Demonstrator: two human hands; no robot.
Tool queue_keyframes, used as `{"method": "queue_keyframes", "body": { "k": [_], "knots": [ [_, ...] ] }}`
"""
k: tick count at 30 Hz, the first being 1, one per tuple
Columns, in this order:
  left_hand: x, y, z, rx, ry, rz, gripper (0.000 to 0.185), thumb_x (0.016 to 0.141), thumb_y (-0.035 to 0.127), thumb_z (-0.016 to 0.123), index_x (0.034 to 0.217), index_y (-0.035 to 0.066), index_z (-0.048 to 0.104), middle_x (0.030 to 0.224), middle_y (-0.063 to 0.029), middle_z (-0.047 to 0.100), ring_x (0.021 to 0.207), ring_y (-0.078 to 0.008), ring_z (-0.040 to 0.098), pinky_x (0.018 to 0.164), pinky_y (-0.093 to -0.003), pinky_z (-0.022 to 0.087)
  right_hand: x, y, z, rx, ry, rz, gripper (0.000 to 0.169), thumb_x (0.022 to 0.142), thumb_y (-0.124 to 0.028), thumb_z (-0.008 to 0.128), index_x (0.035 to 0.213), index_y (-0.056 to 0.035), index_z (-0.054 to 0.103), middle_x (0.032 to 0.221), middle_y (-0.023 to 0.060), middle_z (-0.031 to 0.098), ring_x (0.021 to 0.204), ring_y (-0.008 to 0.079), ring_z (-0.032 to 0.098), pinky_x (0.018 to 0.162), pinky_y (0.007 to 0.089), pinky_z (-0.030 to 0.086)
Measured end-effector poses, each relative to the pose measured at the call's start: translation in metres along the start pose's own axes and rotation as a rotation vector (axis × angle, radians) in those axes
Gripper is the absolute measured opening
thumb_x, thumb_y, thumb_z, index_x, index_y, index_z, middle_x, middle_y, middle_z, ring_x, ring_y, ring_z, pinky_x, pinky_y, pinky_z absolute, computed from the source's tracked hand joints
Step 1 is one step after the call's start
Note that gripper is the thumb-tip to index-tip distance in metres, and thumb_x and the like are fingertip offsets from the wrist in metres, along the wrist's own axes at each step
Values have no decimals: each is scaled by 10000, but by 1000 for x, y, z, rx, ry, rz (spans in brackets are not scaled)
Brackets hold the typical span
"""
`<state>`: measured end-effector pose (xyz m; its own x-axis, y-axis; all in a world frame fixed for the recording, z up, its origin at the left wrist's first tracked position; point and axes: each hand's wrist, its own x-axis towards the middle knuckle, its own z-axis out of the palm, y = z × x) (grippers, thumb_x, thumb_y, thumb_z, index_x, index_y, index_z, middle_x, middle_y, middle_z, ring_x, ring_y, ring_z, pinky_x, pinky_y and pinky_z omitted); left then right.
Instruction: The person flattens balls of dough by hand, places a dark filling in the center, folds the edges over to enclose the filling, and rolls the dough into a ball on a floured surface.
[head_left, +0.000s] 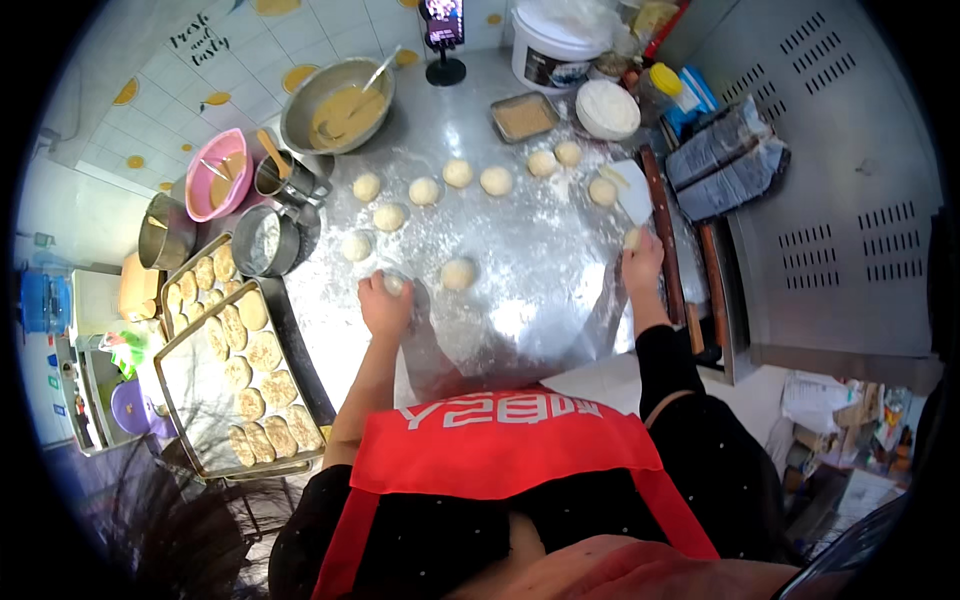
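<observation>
On the floured steel worktable (517, 247), my left hand (384, 304) is curled around a dough ball (393, 283) at the table's left. At the right side, my right hand (643, 262) grips a small piece of dough (634, 238), mostly hidden by the fingers, close to a dark wooden rolling pin (661, 232). Between my hands, nearer the left one, lies a single dough ball (458, 274). Several more round dough balls (424, 191) are spread farther back. One ball (603, 191) touches or nearly touches a white scraper (634, 191).
Baking trays (214, 319) of browned flatbreads stand at the left. A metal batter bowl (337, 142), pink bowl (196, 176) and metal sieve (264, 240) line the back left. Behind are a phone on a stand (445, 71), crumb tray (525, 118), flour bowl (608, 110) and white bucket (555, 41).
</observation>
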<state>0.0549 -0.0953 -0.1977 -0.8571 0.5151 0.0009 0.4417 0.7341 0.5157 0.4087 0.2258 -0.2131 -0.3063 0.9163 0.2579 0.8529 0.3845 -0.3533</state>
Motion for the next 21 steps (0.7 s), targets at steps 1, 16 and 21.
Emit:
{"method": "queue_keyframes", "body": {
  "k": [1,16,21],
  "knots": [
    [-3,3,1,27,69,32,602,695,315,720,1168,1,519,1124,-199,492,1075,-369,462,908,-433,404,-2,-7,2,14,33,-52,548,693,-87,661,1209,-75,474,1158,212,486,1114,405,424,966,483,336],
    [-5,84,22,-38,-72,599,520,716,207,682,1188,58,521,1268,-180,440,1204,-390,373,969,-463,358,78,-117,53,201,9,-238,509,696,-95,644,1179,-7,511,1168,243,495,1091,404,459,950,462,379],
    [-10,84,44,-70,-257,607,449,700,154,674,1123,62,552,1166,-126,509,1097,-337,455,893,-447,405,34,-137,60,187,-182,-264,533,696,-99,650,1203,-30,504,1191,240,483,1104,410,450,962,468,369]
  ]
}}
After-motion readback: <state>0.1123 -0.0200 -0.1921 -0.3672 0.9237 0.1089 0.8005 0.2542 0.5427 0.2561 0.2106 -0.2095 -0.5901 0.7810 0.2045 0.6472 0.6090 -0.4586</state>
